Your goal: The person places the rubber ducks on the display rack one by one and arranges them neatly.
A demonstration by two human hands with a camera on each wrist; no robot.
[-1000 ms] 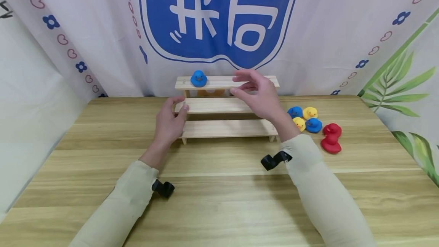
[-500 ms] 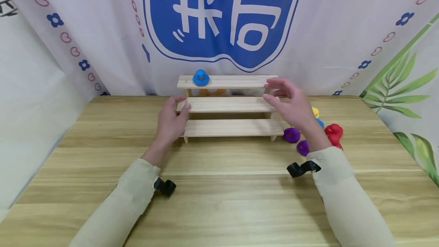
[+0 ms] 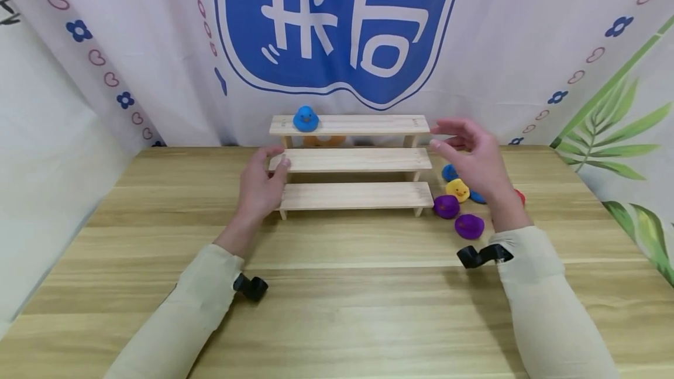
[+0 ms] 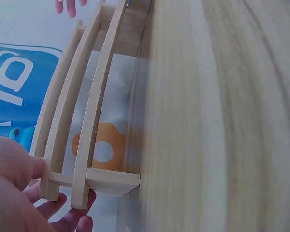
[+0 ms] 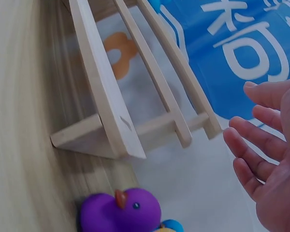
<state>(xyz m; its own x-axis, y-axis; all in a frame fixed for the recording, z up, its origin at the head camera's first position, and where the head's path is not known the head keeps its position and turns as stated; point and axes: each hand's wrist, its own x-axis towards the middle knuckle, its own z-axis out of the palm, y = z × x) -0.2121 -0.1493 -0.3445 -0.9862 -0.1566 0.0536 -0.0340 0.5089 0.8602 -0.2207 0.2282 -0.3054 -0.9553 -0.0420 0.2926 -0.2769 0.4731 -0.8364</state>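
A three-tier wooden display shelf [image 3: 358, 159] stands at the back of the table. My left hand [image 3: 261, 185] grips its left end; in the left wrist view the thumb lies over the middle board's end and the fingers curl behind. One blue rubber duck [image 3: 306, 119] sits on the top tier, near the left. Just off the shelf's right end hovers my right hand [image 3: 470, 157], fingers loosely bent with nothing in them. Below it, purple rubber ducks [image 3: 446, 206] lie on the table beside a yellow duck [image 3: 457, 190] and a blue duck [image 3: 450, 172]. The right hand partly hides other ducks.
Behind the shelf hangs a white curtain [image 3: 505, 63] with a blue printed emblem. The wooden table [image 3: 337, 309] stretches in front of the shelf. A red duck [image 3: 520, 197] shows in part behind the right wrist.
My right hand has moved right, from over the upper tiers to beyond the shelf's right end, uncovering the purple ducks and covering most of the red ones. The left hand keeps its grip.
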